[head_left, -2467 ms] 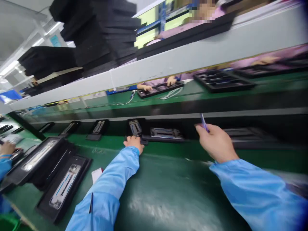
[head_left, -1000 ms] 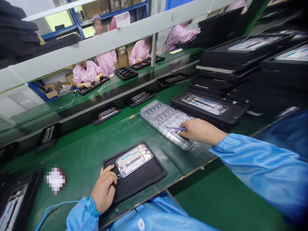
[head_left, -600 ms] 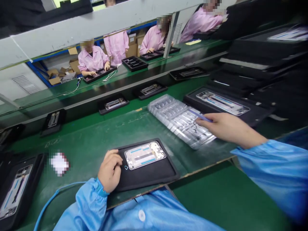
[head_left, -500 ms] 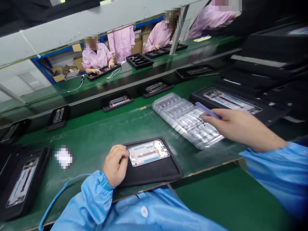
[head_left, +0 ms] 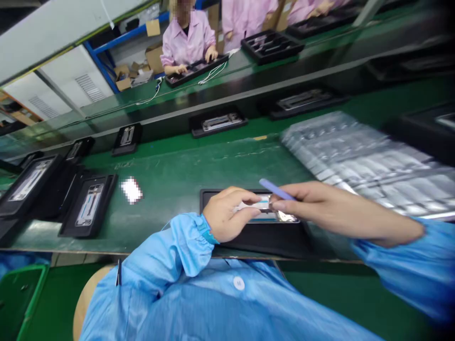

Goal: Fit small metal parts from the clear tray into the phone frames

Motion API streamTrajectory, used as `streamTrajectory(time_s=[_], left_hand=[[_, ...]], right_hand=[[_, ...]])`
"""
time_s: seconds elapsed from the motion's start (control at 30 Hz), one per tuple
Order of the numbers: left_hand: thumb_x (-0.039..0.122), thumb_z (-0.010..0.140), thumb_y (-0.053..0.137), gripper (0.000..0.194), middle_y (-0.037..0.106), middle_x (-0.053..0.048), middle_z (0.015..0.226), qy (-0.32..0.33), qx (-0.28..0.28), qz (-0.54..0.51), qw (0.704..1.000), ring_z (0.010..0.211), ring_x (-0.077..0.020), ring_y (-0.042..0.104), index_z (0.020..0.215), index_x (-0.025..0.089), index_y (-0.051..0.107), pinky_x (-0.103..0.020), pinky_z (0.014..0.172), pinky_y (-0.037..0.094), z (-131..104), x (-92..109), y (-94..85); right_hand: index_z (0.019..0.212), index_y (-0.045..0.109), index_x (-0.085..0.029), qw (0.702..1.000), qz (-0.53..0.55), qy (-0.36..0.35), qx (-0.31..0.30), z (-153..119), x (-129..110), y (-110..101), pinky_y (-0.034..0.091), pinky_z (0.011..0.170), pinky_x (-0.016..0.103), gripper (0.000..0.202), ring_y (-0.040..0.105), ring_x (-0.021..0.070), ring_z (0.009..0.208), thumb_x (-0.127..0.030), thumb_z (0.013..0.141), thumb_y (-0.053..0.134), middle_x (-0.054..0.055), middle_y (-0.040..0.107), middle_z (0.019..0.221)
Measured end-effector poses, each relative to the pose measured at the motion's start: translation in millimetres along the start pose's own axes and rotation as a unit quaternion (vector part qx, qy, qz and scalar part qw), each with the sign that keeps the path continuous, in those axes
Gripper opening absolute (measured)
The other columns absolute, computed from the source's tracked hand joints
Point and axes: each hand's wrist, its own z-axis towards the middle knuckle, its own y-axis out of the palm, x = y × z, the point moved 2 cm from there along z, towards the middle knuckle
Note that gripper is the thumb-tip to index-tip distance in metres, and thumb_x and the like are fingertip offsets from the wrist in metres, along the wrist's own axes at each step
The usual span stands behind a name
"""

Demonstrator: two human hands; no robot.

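Note:
My right hand (head_left: 327, 206) grips a flat purple stick-like tool (head_left: 275, 188), its tip pointing up and left. The thumb and fingertips are low over the right end of a phone frame (head_left: 287, 218); whether they pinch a small part too is hard to tell. That silvery frame with blue strips lies in a black foam tray (head_left: 266, 239) at the table edge. From the left, my left hand (head_left: 229, 215) reaches over the frame and hides its left part. Its thumb and index finger are apart, near or touching the frame, with nothing seen between them.
A clear plastic blister tray (head_left: 355, 161) with rows of pockets lies to the right. More black trays with phone frames stand at left (head_left: 88, 208) and along the back (head_left: 220, 124). Co-workers in pink (head_left: 190, 40) sit at the far bench. A green crate (head_left: 26, 293) stands low left.
My right hand has moved left with the purple tool from the blister tray to the phone frame. My left hand has shifted from the tray's left edge over the frame. The view has turned left.

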Motion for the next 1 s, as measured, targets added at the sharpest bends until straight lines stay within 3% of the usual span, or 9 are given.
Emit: streamTrajectory(time_s=[0.1, 0.23, 0.37, 0.43, 0.53, 0.63, 0.77, 1.0], left_hand=[[0.041, 0.108, 0.072, 0.023, 0.085, -0.009, 0.112, -0.011, -0.021, -0.017, 1.000, 0.106, -0.0225, 0.081, 0.113, 0.022, 0.083, -0.035, 0.102, 0.065, -11, -6, -5.3], [0.034, 0.106, 0.073, 0.016, 0.087, -0.007, 0.110, -0.049, -0.001, -0.024, 0.999, 0.106, -0.0226, 0.082, 0.108, 0.023, 0.084, -0.036, 0.102, 0.065, -28, -15, -15.8], [0.030, 0.100, 0.077, 0.008, 0.086, -0.004, 0.102, -0.119, 0.033, -0.006, 0.992, 0.096, -0.0212, 0.082, 0.104, 0.023, 0.078, -0.035, 0.094, 0.066, -40, -17, -21.6], [0.030, 0.098, 0.078, 0.010, 0.083, -0.001, 0.094, -0.166, 0.055, 0.005, 0.985, 0.086, -0.0187, 0.079, 0.104, 0.024, 0.072, -0.032, 0.084, 0.065, -44, -16, -22.0], [0.028, 0.097, 0.078, 0.017, 0.081, 0.002, 0.089, -0.215, 0.084, 0.013, 0.973, 0.079, -0.0164, 0.075, 0.105, 0.026, 0.063, -0.029, 0.077, 0.062, -46, -15, -18.9], [0.025, 0.096, 0.078, 0.021, 0.082, 0.003, 0.091, -0.213, 0.112, -0.005, 0.971, 0.080, -0.0163, 0.076, 0.106, 0.027, 0.059, -0.030, 0.079, 0.063, -45, -15, -11.8], [0.024, 0.098, 0.075, 0.019, 0.082, 0.002, 0.093, -0.203, 0.123, -0.021, 0.971, 0.083, -0.0170, 0.077, 0.109, 0.027, 0.060, -0.031, 0.083, 0.064, -40, -14, -1.4], [0.033, 0.105, 0.070, 0.018, 0.080, -0.003, 0.104, -0.157, 0.086, 0.013, 0.984, 0.093, -0.0201, 0.076, 0.118, 0.026, 0.060, -0.035, 0.091, 0.064, -33, -14, 0.8]], right_hand=[[0.103, 0.082, -0.019, 0.983, 0.095, 0.008, -0.158, 20, -8, 42, 0.040, 0.064, 0.028, 0.069, 0.053, 0.0154, 0.072, -0.086, 0.093, 0.071, 0.002, 0.066, 0.079], [0.094, 0.074, -0.018, 0.963, 0.180, 0.048, -0.196, 45, 8, 68, 0.024, 0.053, 0.026, 0.066, 0.031, 0.0085, 0.059, -0.083, 0.085, 0.081, -0.006, 0.042, 0.067], [0.085, 0.067, -0.019, 0.947, 0.235, 0.070, -0.208, 59, 20, 80, 0.020, 0.051, 0.025, 0.065, 0.026, 0.0068, 0.056, -0.081, 0.080, 0.086, -0.008, 0.039, 0.065], [0.086, 0.071, -0.019, 0.966, 0.192, 0.056, -0.163, 60, 18, 79, 0.029, 0.051, 0.025, 0.066, 0.037, 0.0093, 0.056, -0.083, 0.081, 0.083, -0.004, 0.048, 0.065], [0.102, 0.083, -0.022, 0.997, 0.071, -0.015, -0.004, 51, 8, 71, 0.056, 0.072, 0.034, 0.061, 0.070, 0.0230, 0.082, -0.081, 0.086, 0.079, 0.006, 0.076, 0.089], [0.111, 0.086, -0.027, 0.988, -0.049, -0.106, 0.105, 37, 0, 70, 0.062, 0.090, 0.041, 0.046, 0.078, 0.0295, 0.100, -0.068, 0.093, 0.078, 0.008, 0.084, 0.111], [0.107, 0.086, -0.029, 0.971, -0.100, -0.171, 0.135, 27, -2, 75, 0.062, 0.084, 0.037, 0.028, 0.080, 0.0251, 0.092, -0.047, 0.106, 0.066, 0.004, 0.085, 0.105], [0.111, 0.080, -0.028, 0.929, -0.195, -0.257, 0.181, 12, -2, 65, 0.062, 0.086, 0.036, 0.021, 0.080, 0.0238, 0.097, -0.028, 0.110, 0.059, 0.005, 0.084, 0.111]])
